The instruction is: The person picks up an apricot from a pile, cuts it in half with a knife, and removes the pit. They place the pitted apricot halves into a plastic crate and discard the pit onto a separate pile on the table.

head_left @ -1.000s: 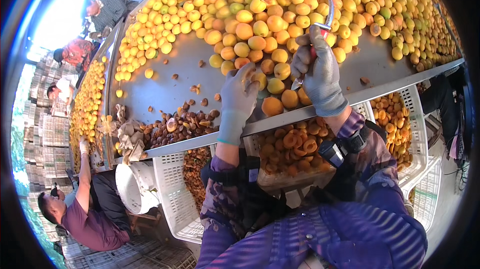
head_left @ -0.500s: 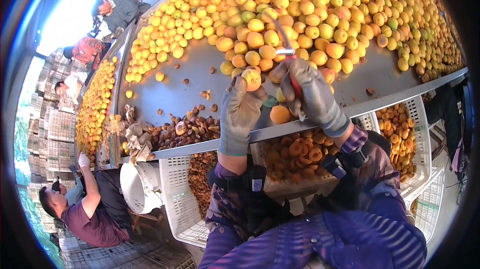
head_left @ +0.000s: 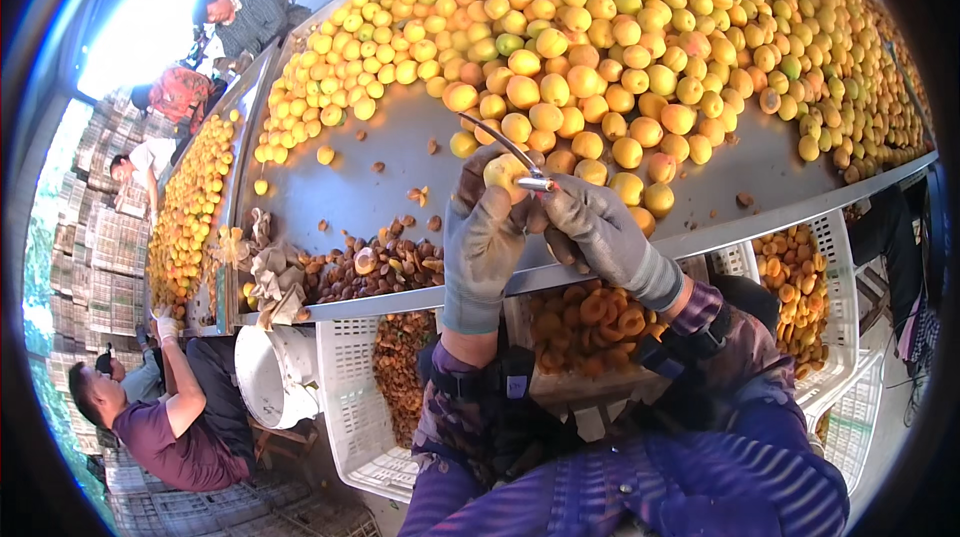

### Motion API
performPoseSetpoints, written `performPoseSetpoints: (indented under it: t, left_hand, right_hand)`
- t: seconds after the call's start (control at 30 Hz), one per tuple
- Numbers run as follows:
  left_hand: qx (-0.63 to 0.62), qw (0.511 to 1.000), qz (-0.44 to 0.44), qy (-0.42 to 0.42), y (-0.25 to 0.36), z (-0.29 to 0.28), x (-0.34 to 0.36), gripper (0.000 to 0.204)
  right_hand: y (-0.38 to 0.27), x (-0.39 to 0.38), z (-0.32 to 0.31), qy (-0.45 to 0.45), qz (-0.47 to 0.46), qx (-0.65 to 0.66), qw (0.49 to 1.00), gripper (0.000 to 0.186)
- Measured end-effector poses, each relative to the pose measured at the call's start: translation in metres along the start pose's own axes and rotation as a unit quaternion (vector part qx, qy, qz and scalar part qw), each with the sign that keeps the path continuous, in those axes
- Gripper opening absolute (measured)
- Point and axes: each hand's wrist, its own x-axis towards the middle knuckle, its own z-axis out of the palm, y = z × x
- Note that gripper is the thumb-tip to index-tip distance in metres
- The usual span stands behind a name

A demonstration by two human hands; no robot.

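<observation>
My gloved left hand point(head_left: 480, 242) grips a yellow-orange apricot point(head_left: 503, 174) between thumb and fingers, above the near edge of the metal table point(head_left: 385, 155). Closed round a knife, my gloved right hand point(head_left: 610, 237) is close against the left one. The thin curved blade of the knife point(head_left: 505, 141) crosses the apricot and points up and left; its handle is mostly hidden in the glove. Whether the blade has cut into the fruit, I cannot tell. Just beyond both hands lies a large heap of whole apricots point(head_left: 600, 67).
Brown pits point(head_left: 385, 267) and a crumpled cloth point(head_left: 280, 277) lie along the table's near left edge. Below are a white bucket point(head_left: 262, 377), a white basket point(head_left: 345, 417), apricot halves point(head_left: 590, 322) and another basket point(head_left: 840, 282) of halves. Several people, one in a maroon shirt point(head_left: 180, 437), are at left.
The knife has swung from pointing up away from me to lying across the apricot. My right hand has moved left and down, against the left hand.
</observation>
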Motion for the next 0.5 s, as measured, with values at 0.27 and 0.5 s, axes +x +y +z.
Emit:
performPoseSetpoints:
  t: [0.27, 0.5]
  left_hand:
    - [0.079, 0.997, 0.013, -0.020, 0.002, 0.006, -0.003, 0.038]
    - [0.147, 0.985, 0.058, 0.070, -0.011, 0.015, -0.007, 0.039]
  right_hand:
    - [0.017, 0.001, 0.002, 0.016, -0.047, -0.015, 0.999, 0.042]
    - [0.025, 0.003, 0.014, 0.076, -0.140, -0.108, 0.981, 0.036]
